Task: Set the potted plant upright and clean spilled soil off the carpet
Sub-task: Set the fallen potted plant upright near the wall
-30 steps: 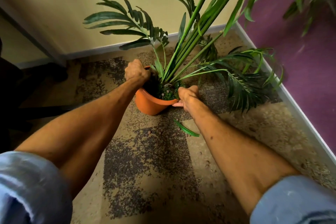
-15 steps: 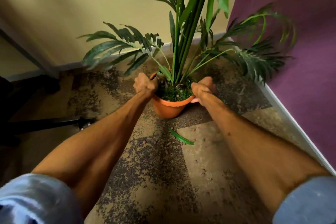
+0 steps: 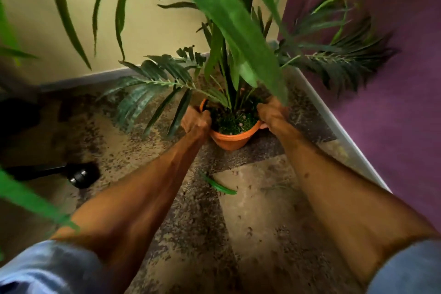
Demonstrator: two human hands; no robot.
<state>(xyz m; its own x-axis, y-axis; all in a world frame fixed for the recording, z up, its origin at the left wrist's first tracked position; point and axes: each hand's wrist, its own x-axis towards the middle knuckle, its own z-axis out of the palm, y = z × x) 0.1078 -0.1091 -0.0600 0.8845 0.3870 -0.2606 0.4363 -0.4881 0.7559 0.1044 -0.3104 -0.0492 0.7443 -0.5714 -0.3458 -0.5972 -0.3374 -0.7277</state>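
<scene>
Two hands are on the orange pot point(image 3: 231, 139), one at each side of its rim. The left hand point(image 3: 196, 122) is clenched over the rim's left edge; the right hand point(image 3: 270, 112) is curled over the right edge, fingers partly hidden by a leaf. The pot stands about upright on the carpet point(image 3: 257, 222), close to the corner where the cream wall meets the purple wall point(image 3: 381, 102).

Handling: the tall plant point(image 3: 229, 38) looks top-heavy and its fronds flex, so the stiff rim, held at opposite sides, appears the soundest purchase; stems would bend.

Contents: dark soil and green matter fill the pot to near the rim. Spilled soil point(image 3: 191, 210) lies scattered over the carpet in front, with one loose leaf point(image 3: 218, 185). Cleaning is not yet done.
</scene>
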